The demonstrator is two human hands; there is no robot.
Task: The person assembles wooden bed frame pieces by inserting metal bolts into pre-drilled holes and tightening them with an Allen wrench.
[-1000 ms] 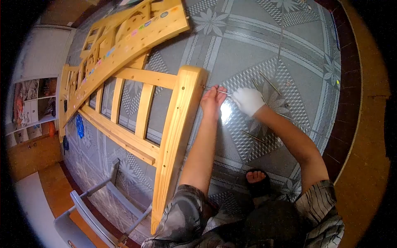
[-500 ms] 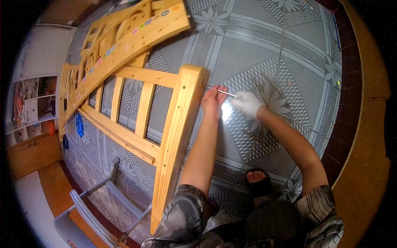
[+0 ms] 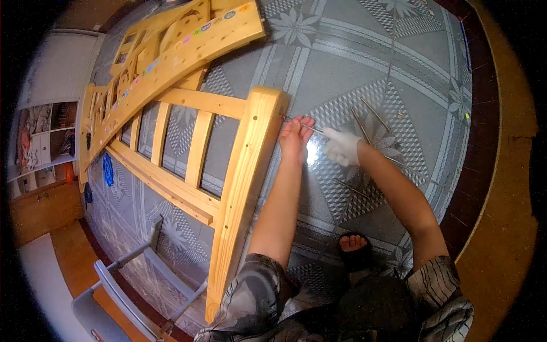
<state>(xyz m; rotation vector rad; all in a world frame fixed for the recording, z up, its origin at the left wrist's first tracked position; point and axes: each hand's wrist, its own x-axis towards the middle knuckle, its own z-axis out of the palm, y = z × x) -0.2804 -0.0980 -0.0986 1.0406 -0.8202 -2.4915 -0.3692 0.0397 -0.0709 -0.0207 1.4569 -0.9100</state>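
Observation:
A thin metal rod (image 3: 312, 129) runs from the side of a wooden post (image 3: 250, 154) toward the right. My bare left hand (image 3: 292, 137) is at the rod close to the post, its thumb and fingers around it. On the rod's outer end, my white-gloved right hand (image 3: 342, 147) has its thumb and fingertips closed. The post belongs to a light wooden frame (image 3: 196, 148) with slats, lying on the floor. Where the rod meets the post, the detail is too small to make out.
Several loose metal rods (image 3: 374, 114) lie on the patterned tile floor (image 3: 342, 62) to the right. A wooden panel with stickers (image 3: 188, 51) rests across the frame. A grey folding chair (image 3: 122, 296) stands lower left, and a blue item (image 3: 108, 169) lies beyond the frame.
My right hand has turned on the rod's end, its fingers now lower and its thumb along the rod. My left hand stays by the post.

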